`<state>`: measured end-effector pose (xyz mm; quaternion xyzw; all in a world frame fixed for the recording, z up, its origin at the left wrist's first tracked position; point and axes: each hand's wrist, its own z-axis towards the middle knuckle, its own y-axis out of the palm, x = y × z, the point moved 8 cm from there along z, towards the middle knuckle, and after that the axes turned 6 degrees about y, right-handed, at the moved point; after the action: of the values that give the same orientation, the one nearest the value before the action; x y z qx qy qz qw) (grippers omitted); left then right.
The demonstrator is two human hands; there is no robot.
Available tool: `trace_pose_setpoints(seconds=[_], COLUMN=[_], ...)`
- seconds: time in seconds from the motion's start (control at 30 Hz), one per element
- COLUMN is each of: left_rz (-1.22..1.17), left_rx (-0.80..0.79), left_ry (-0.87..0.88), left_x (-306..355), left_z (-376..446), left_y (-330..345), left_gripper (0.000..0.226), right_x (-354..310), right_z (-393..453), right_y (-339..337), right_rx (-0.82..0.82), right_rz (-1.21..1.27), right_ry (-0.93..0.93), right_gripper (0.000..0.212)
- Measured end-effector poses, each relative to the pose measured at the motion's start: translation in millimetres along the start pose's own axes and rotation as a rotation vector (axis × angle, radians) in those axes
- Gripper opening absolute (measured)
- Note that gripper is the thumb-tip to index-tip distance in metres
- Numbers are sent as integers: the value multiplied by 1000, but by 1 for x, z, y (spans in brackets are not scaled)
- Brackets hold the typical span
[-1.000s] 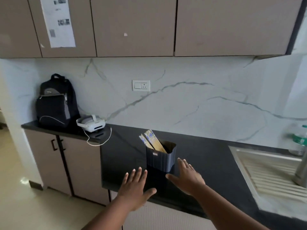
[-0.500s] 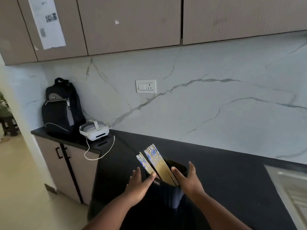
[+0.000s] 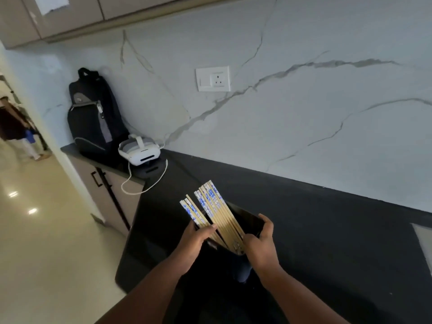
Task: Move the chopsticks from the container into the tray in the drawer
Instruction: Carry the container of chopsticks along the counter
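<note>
On the black counter, the left hand curls its fingers around the dark container, thumb on the chopsticks. Opposite, the right hand grips the container's other side. Blue-patterned tan chopsticks lean left inside it.

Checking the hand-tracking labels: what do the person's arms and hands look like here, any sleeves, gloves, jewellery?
Both forearms are bare as far as the frame shows, with no sleeve cuff in view. The left hand and the right hand wear no gloves. No watch, band or ring shows on either wrist or on the visible fingers, though motion blur could hide something small. No markings or cables on them.
</note>
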<state>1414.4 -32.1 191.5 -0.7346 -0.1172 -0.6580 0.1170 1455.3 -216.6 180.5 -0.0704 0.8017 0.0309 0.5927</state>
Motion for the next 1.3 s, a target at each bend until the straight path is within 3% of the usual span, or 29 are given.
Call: trace_pose_setpoints(seconds=[0.23, 0.47, 0.63, 0.97, 1.17, 1.3], left_rz=[-104, -165, -249, -295, -300, -298], left_rx=[149, 407, 616, 812, 1066, 1287], left_ry=[26, 94, 83, 15, 24, 14], left_x=[-1, -15, -29, -72, -107, -129], left_z=[-45, -123, -211, -485, -677, -801], left_y=[-51, -145, -224, -363, -413, -422], left_gripper=[31, 28, 23, 34, 44, 55], right_x=[8, 8, 12, 98, 171, 216], right_z=[-9, -68, -149, -381, -550, -667], right_y=[49, 145, 228, 389, 467, 496], right_rx=[-97, -293, -559, -1059, -1366, -1571], right_rz=[-19, -84, -153, -540, -803, -1004], right_ry=[22, -12, -103, -85, -108, -136], right_gripper=[38, 38, 41, 55, 41, 45])
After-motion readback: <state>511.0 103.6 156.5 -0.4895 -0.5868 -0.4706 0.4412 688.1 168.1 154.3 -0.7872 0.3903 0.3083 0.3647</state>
